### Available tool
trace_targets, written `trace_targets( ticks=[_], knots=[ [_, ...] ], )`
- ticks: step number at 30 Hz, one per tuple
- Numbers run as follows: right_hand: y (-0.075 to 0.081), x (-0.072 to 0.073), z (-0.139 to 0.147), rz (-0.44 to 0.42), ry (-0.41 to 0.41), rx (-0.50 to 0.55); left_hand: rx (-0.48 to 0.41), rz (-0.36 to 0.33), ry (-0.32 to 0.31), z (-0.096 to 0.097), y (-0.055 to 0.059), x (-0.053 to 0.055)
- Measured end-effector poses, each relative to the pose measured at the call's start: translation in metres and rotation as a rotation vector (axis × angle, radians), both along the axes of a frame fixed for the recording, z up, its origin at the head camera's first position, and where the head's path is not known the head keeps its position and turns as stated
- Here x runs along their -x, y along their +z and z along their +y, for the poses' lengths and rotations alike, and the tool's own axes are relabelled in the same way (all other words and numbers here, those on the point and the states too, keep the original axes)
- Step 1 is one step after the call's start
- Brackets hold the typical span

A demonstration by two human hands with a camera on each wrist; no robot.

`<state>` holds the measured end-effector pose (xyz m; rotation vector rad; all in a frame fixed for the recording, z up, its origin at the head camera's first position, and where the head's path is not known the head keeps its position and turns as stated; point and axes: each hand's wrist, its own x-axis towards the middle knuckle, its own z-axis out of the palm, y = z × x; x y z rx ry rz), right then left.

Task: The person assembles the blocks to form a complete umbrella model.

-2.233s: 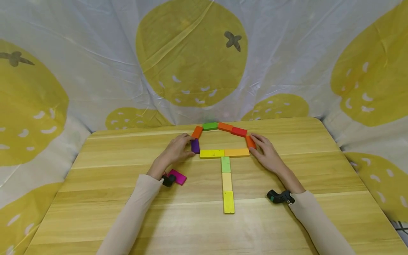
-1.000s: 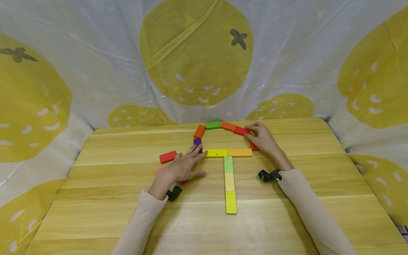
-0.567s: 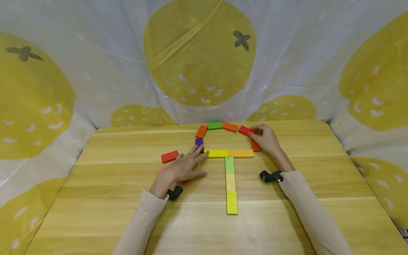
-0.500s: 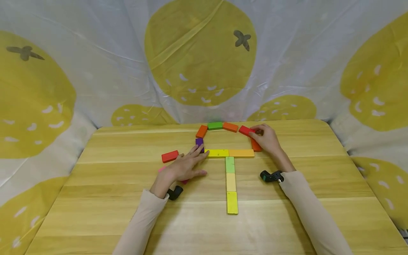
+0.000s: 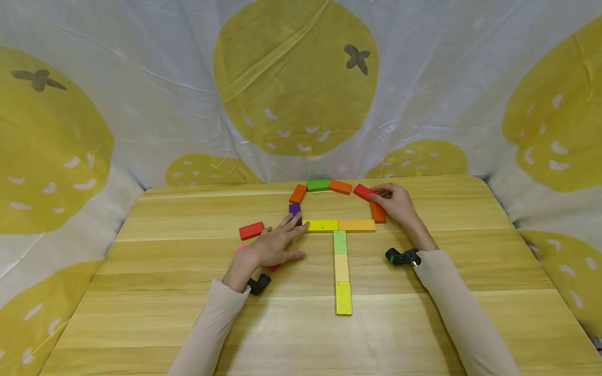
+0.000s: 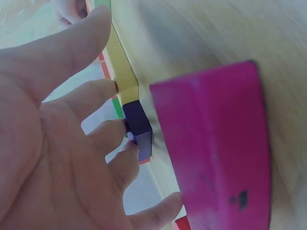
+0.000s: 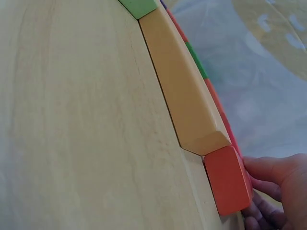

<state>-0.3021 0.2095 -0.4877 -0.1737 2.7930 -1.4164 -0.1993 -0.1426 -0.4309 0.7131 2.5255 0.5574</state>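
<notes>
In the head view, my right hand [image 5: 397, 203] pinches the near end of a red block [image 5: 363, 191] between thumb and fingers. Just below it lies an upright-set orange block [image 5: 378, 213], which meets the light orange block [image 5: 356, 225]. A narrow gap separates the red block from another orange block [image 5: 340, 187]. My left hand [image 5: 270, 248] is spread, palm down, its fingertips at the purple block [image 5: 294, 208] and the end of the yellow block [image 5: 321, 225]. Under that hand a magenta block [image 6: 216, 143] is mostly hidden from the head camera.
A green block [image 5: 317, 185] and a left orange block [image 5: 298, 194] continue the arch near the table's back edge. Light green [image 5: 339, 243], cream [image 5: 341, 268] and lower yellow [image 5: 343, 298] blocks form a stem. A loose red block [image 5: 251, 230] lies left. A patterned curtain [image 5: 178, 104] hangs behind.
My right hand has gone from the right orange block to the red one, which has slid right, leaving a gap. My left hand has let go of the purple block and spread out.
</notes>
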Motion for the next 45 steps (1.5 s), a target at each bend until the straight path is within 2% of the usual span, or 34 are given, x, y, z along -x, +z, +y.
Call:
trace_targets(
  ticks=[6, 13, 20, 24, 30, 45],
  knots=[
    [-0.001, 0.0, -0.002, 0.011, -0.01, -0.008, 0.003, -0.007, -0.001, 0.0, 0.0, 0.0],
    [0.007, 0.007, -0.004, -0.026, 0.011, -0.017, 0.001, -0.013, -0.005, -0.001, 0.002, 0.0],
    [0.022, 0.024, -0.022, -0.025, 0.172, -0.048, 0.001, -0.016, 0.002, -0.002, 0.001, 0.001],
    [0.023, 0.033, -0.035, -0.045, 0.237, -0.091, -0.006, -0.019, 0.002, -0.002, 0.0, 0.001],
    [0.02, 0.038, -0.041, -0.067, 0.206, -0.119, -0.007, -0.015, -0.004, -0.001, -0.001, 0.001],
    [0.011, 0.045, -0.042, -0.074, 0.158, -0.062, -0.005, -0.014, -0.005, -0.002, -0.002, 0.001]
  ],
)
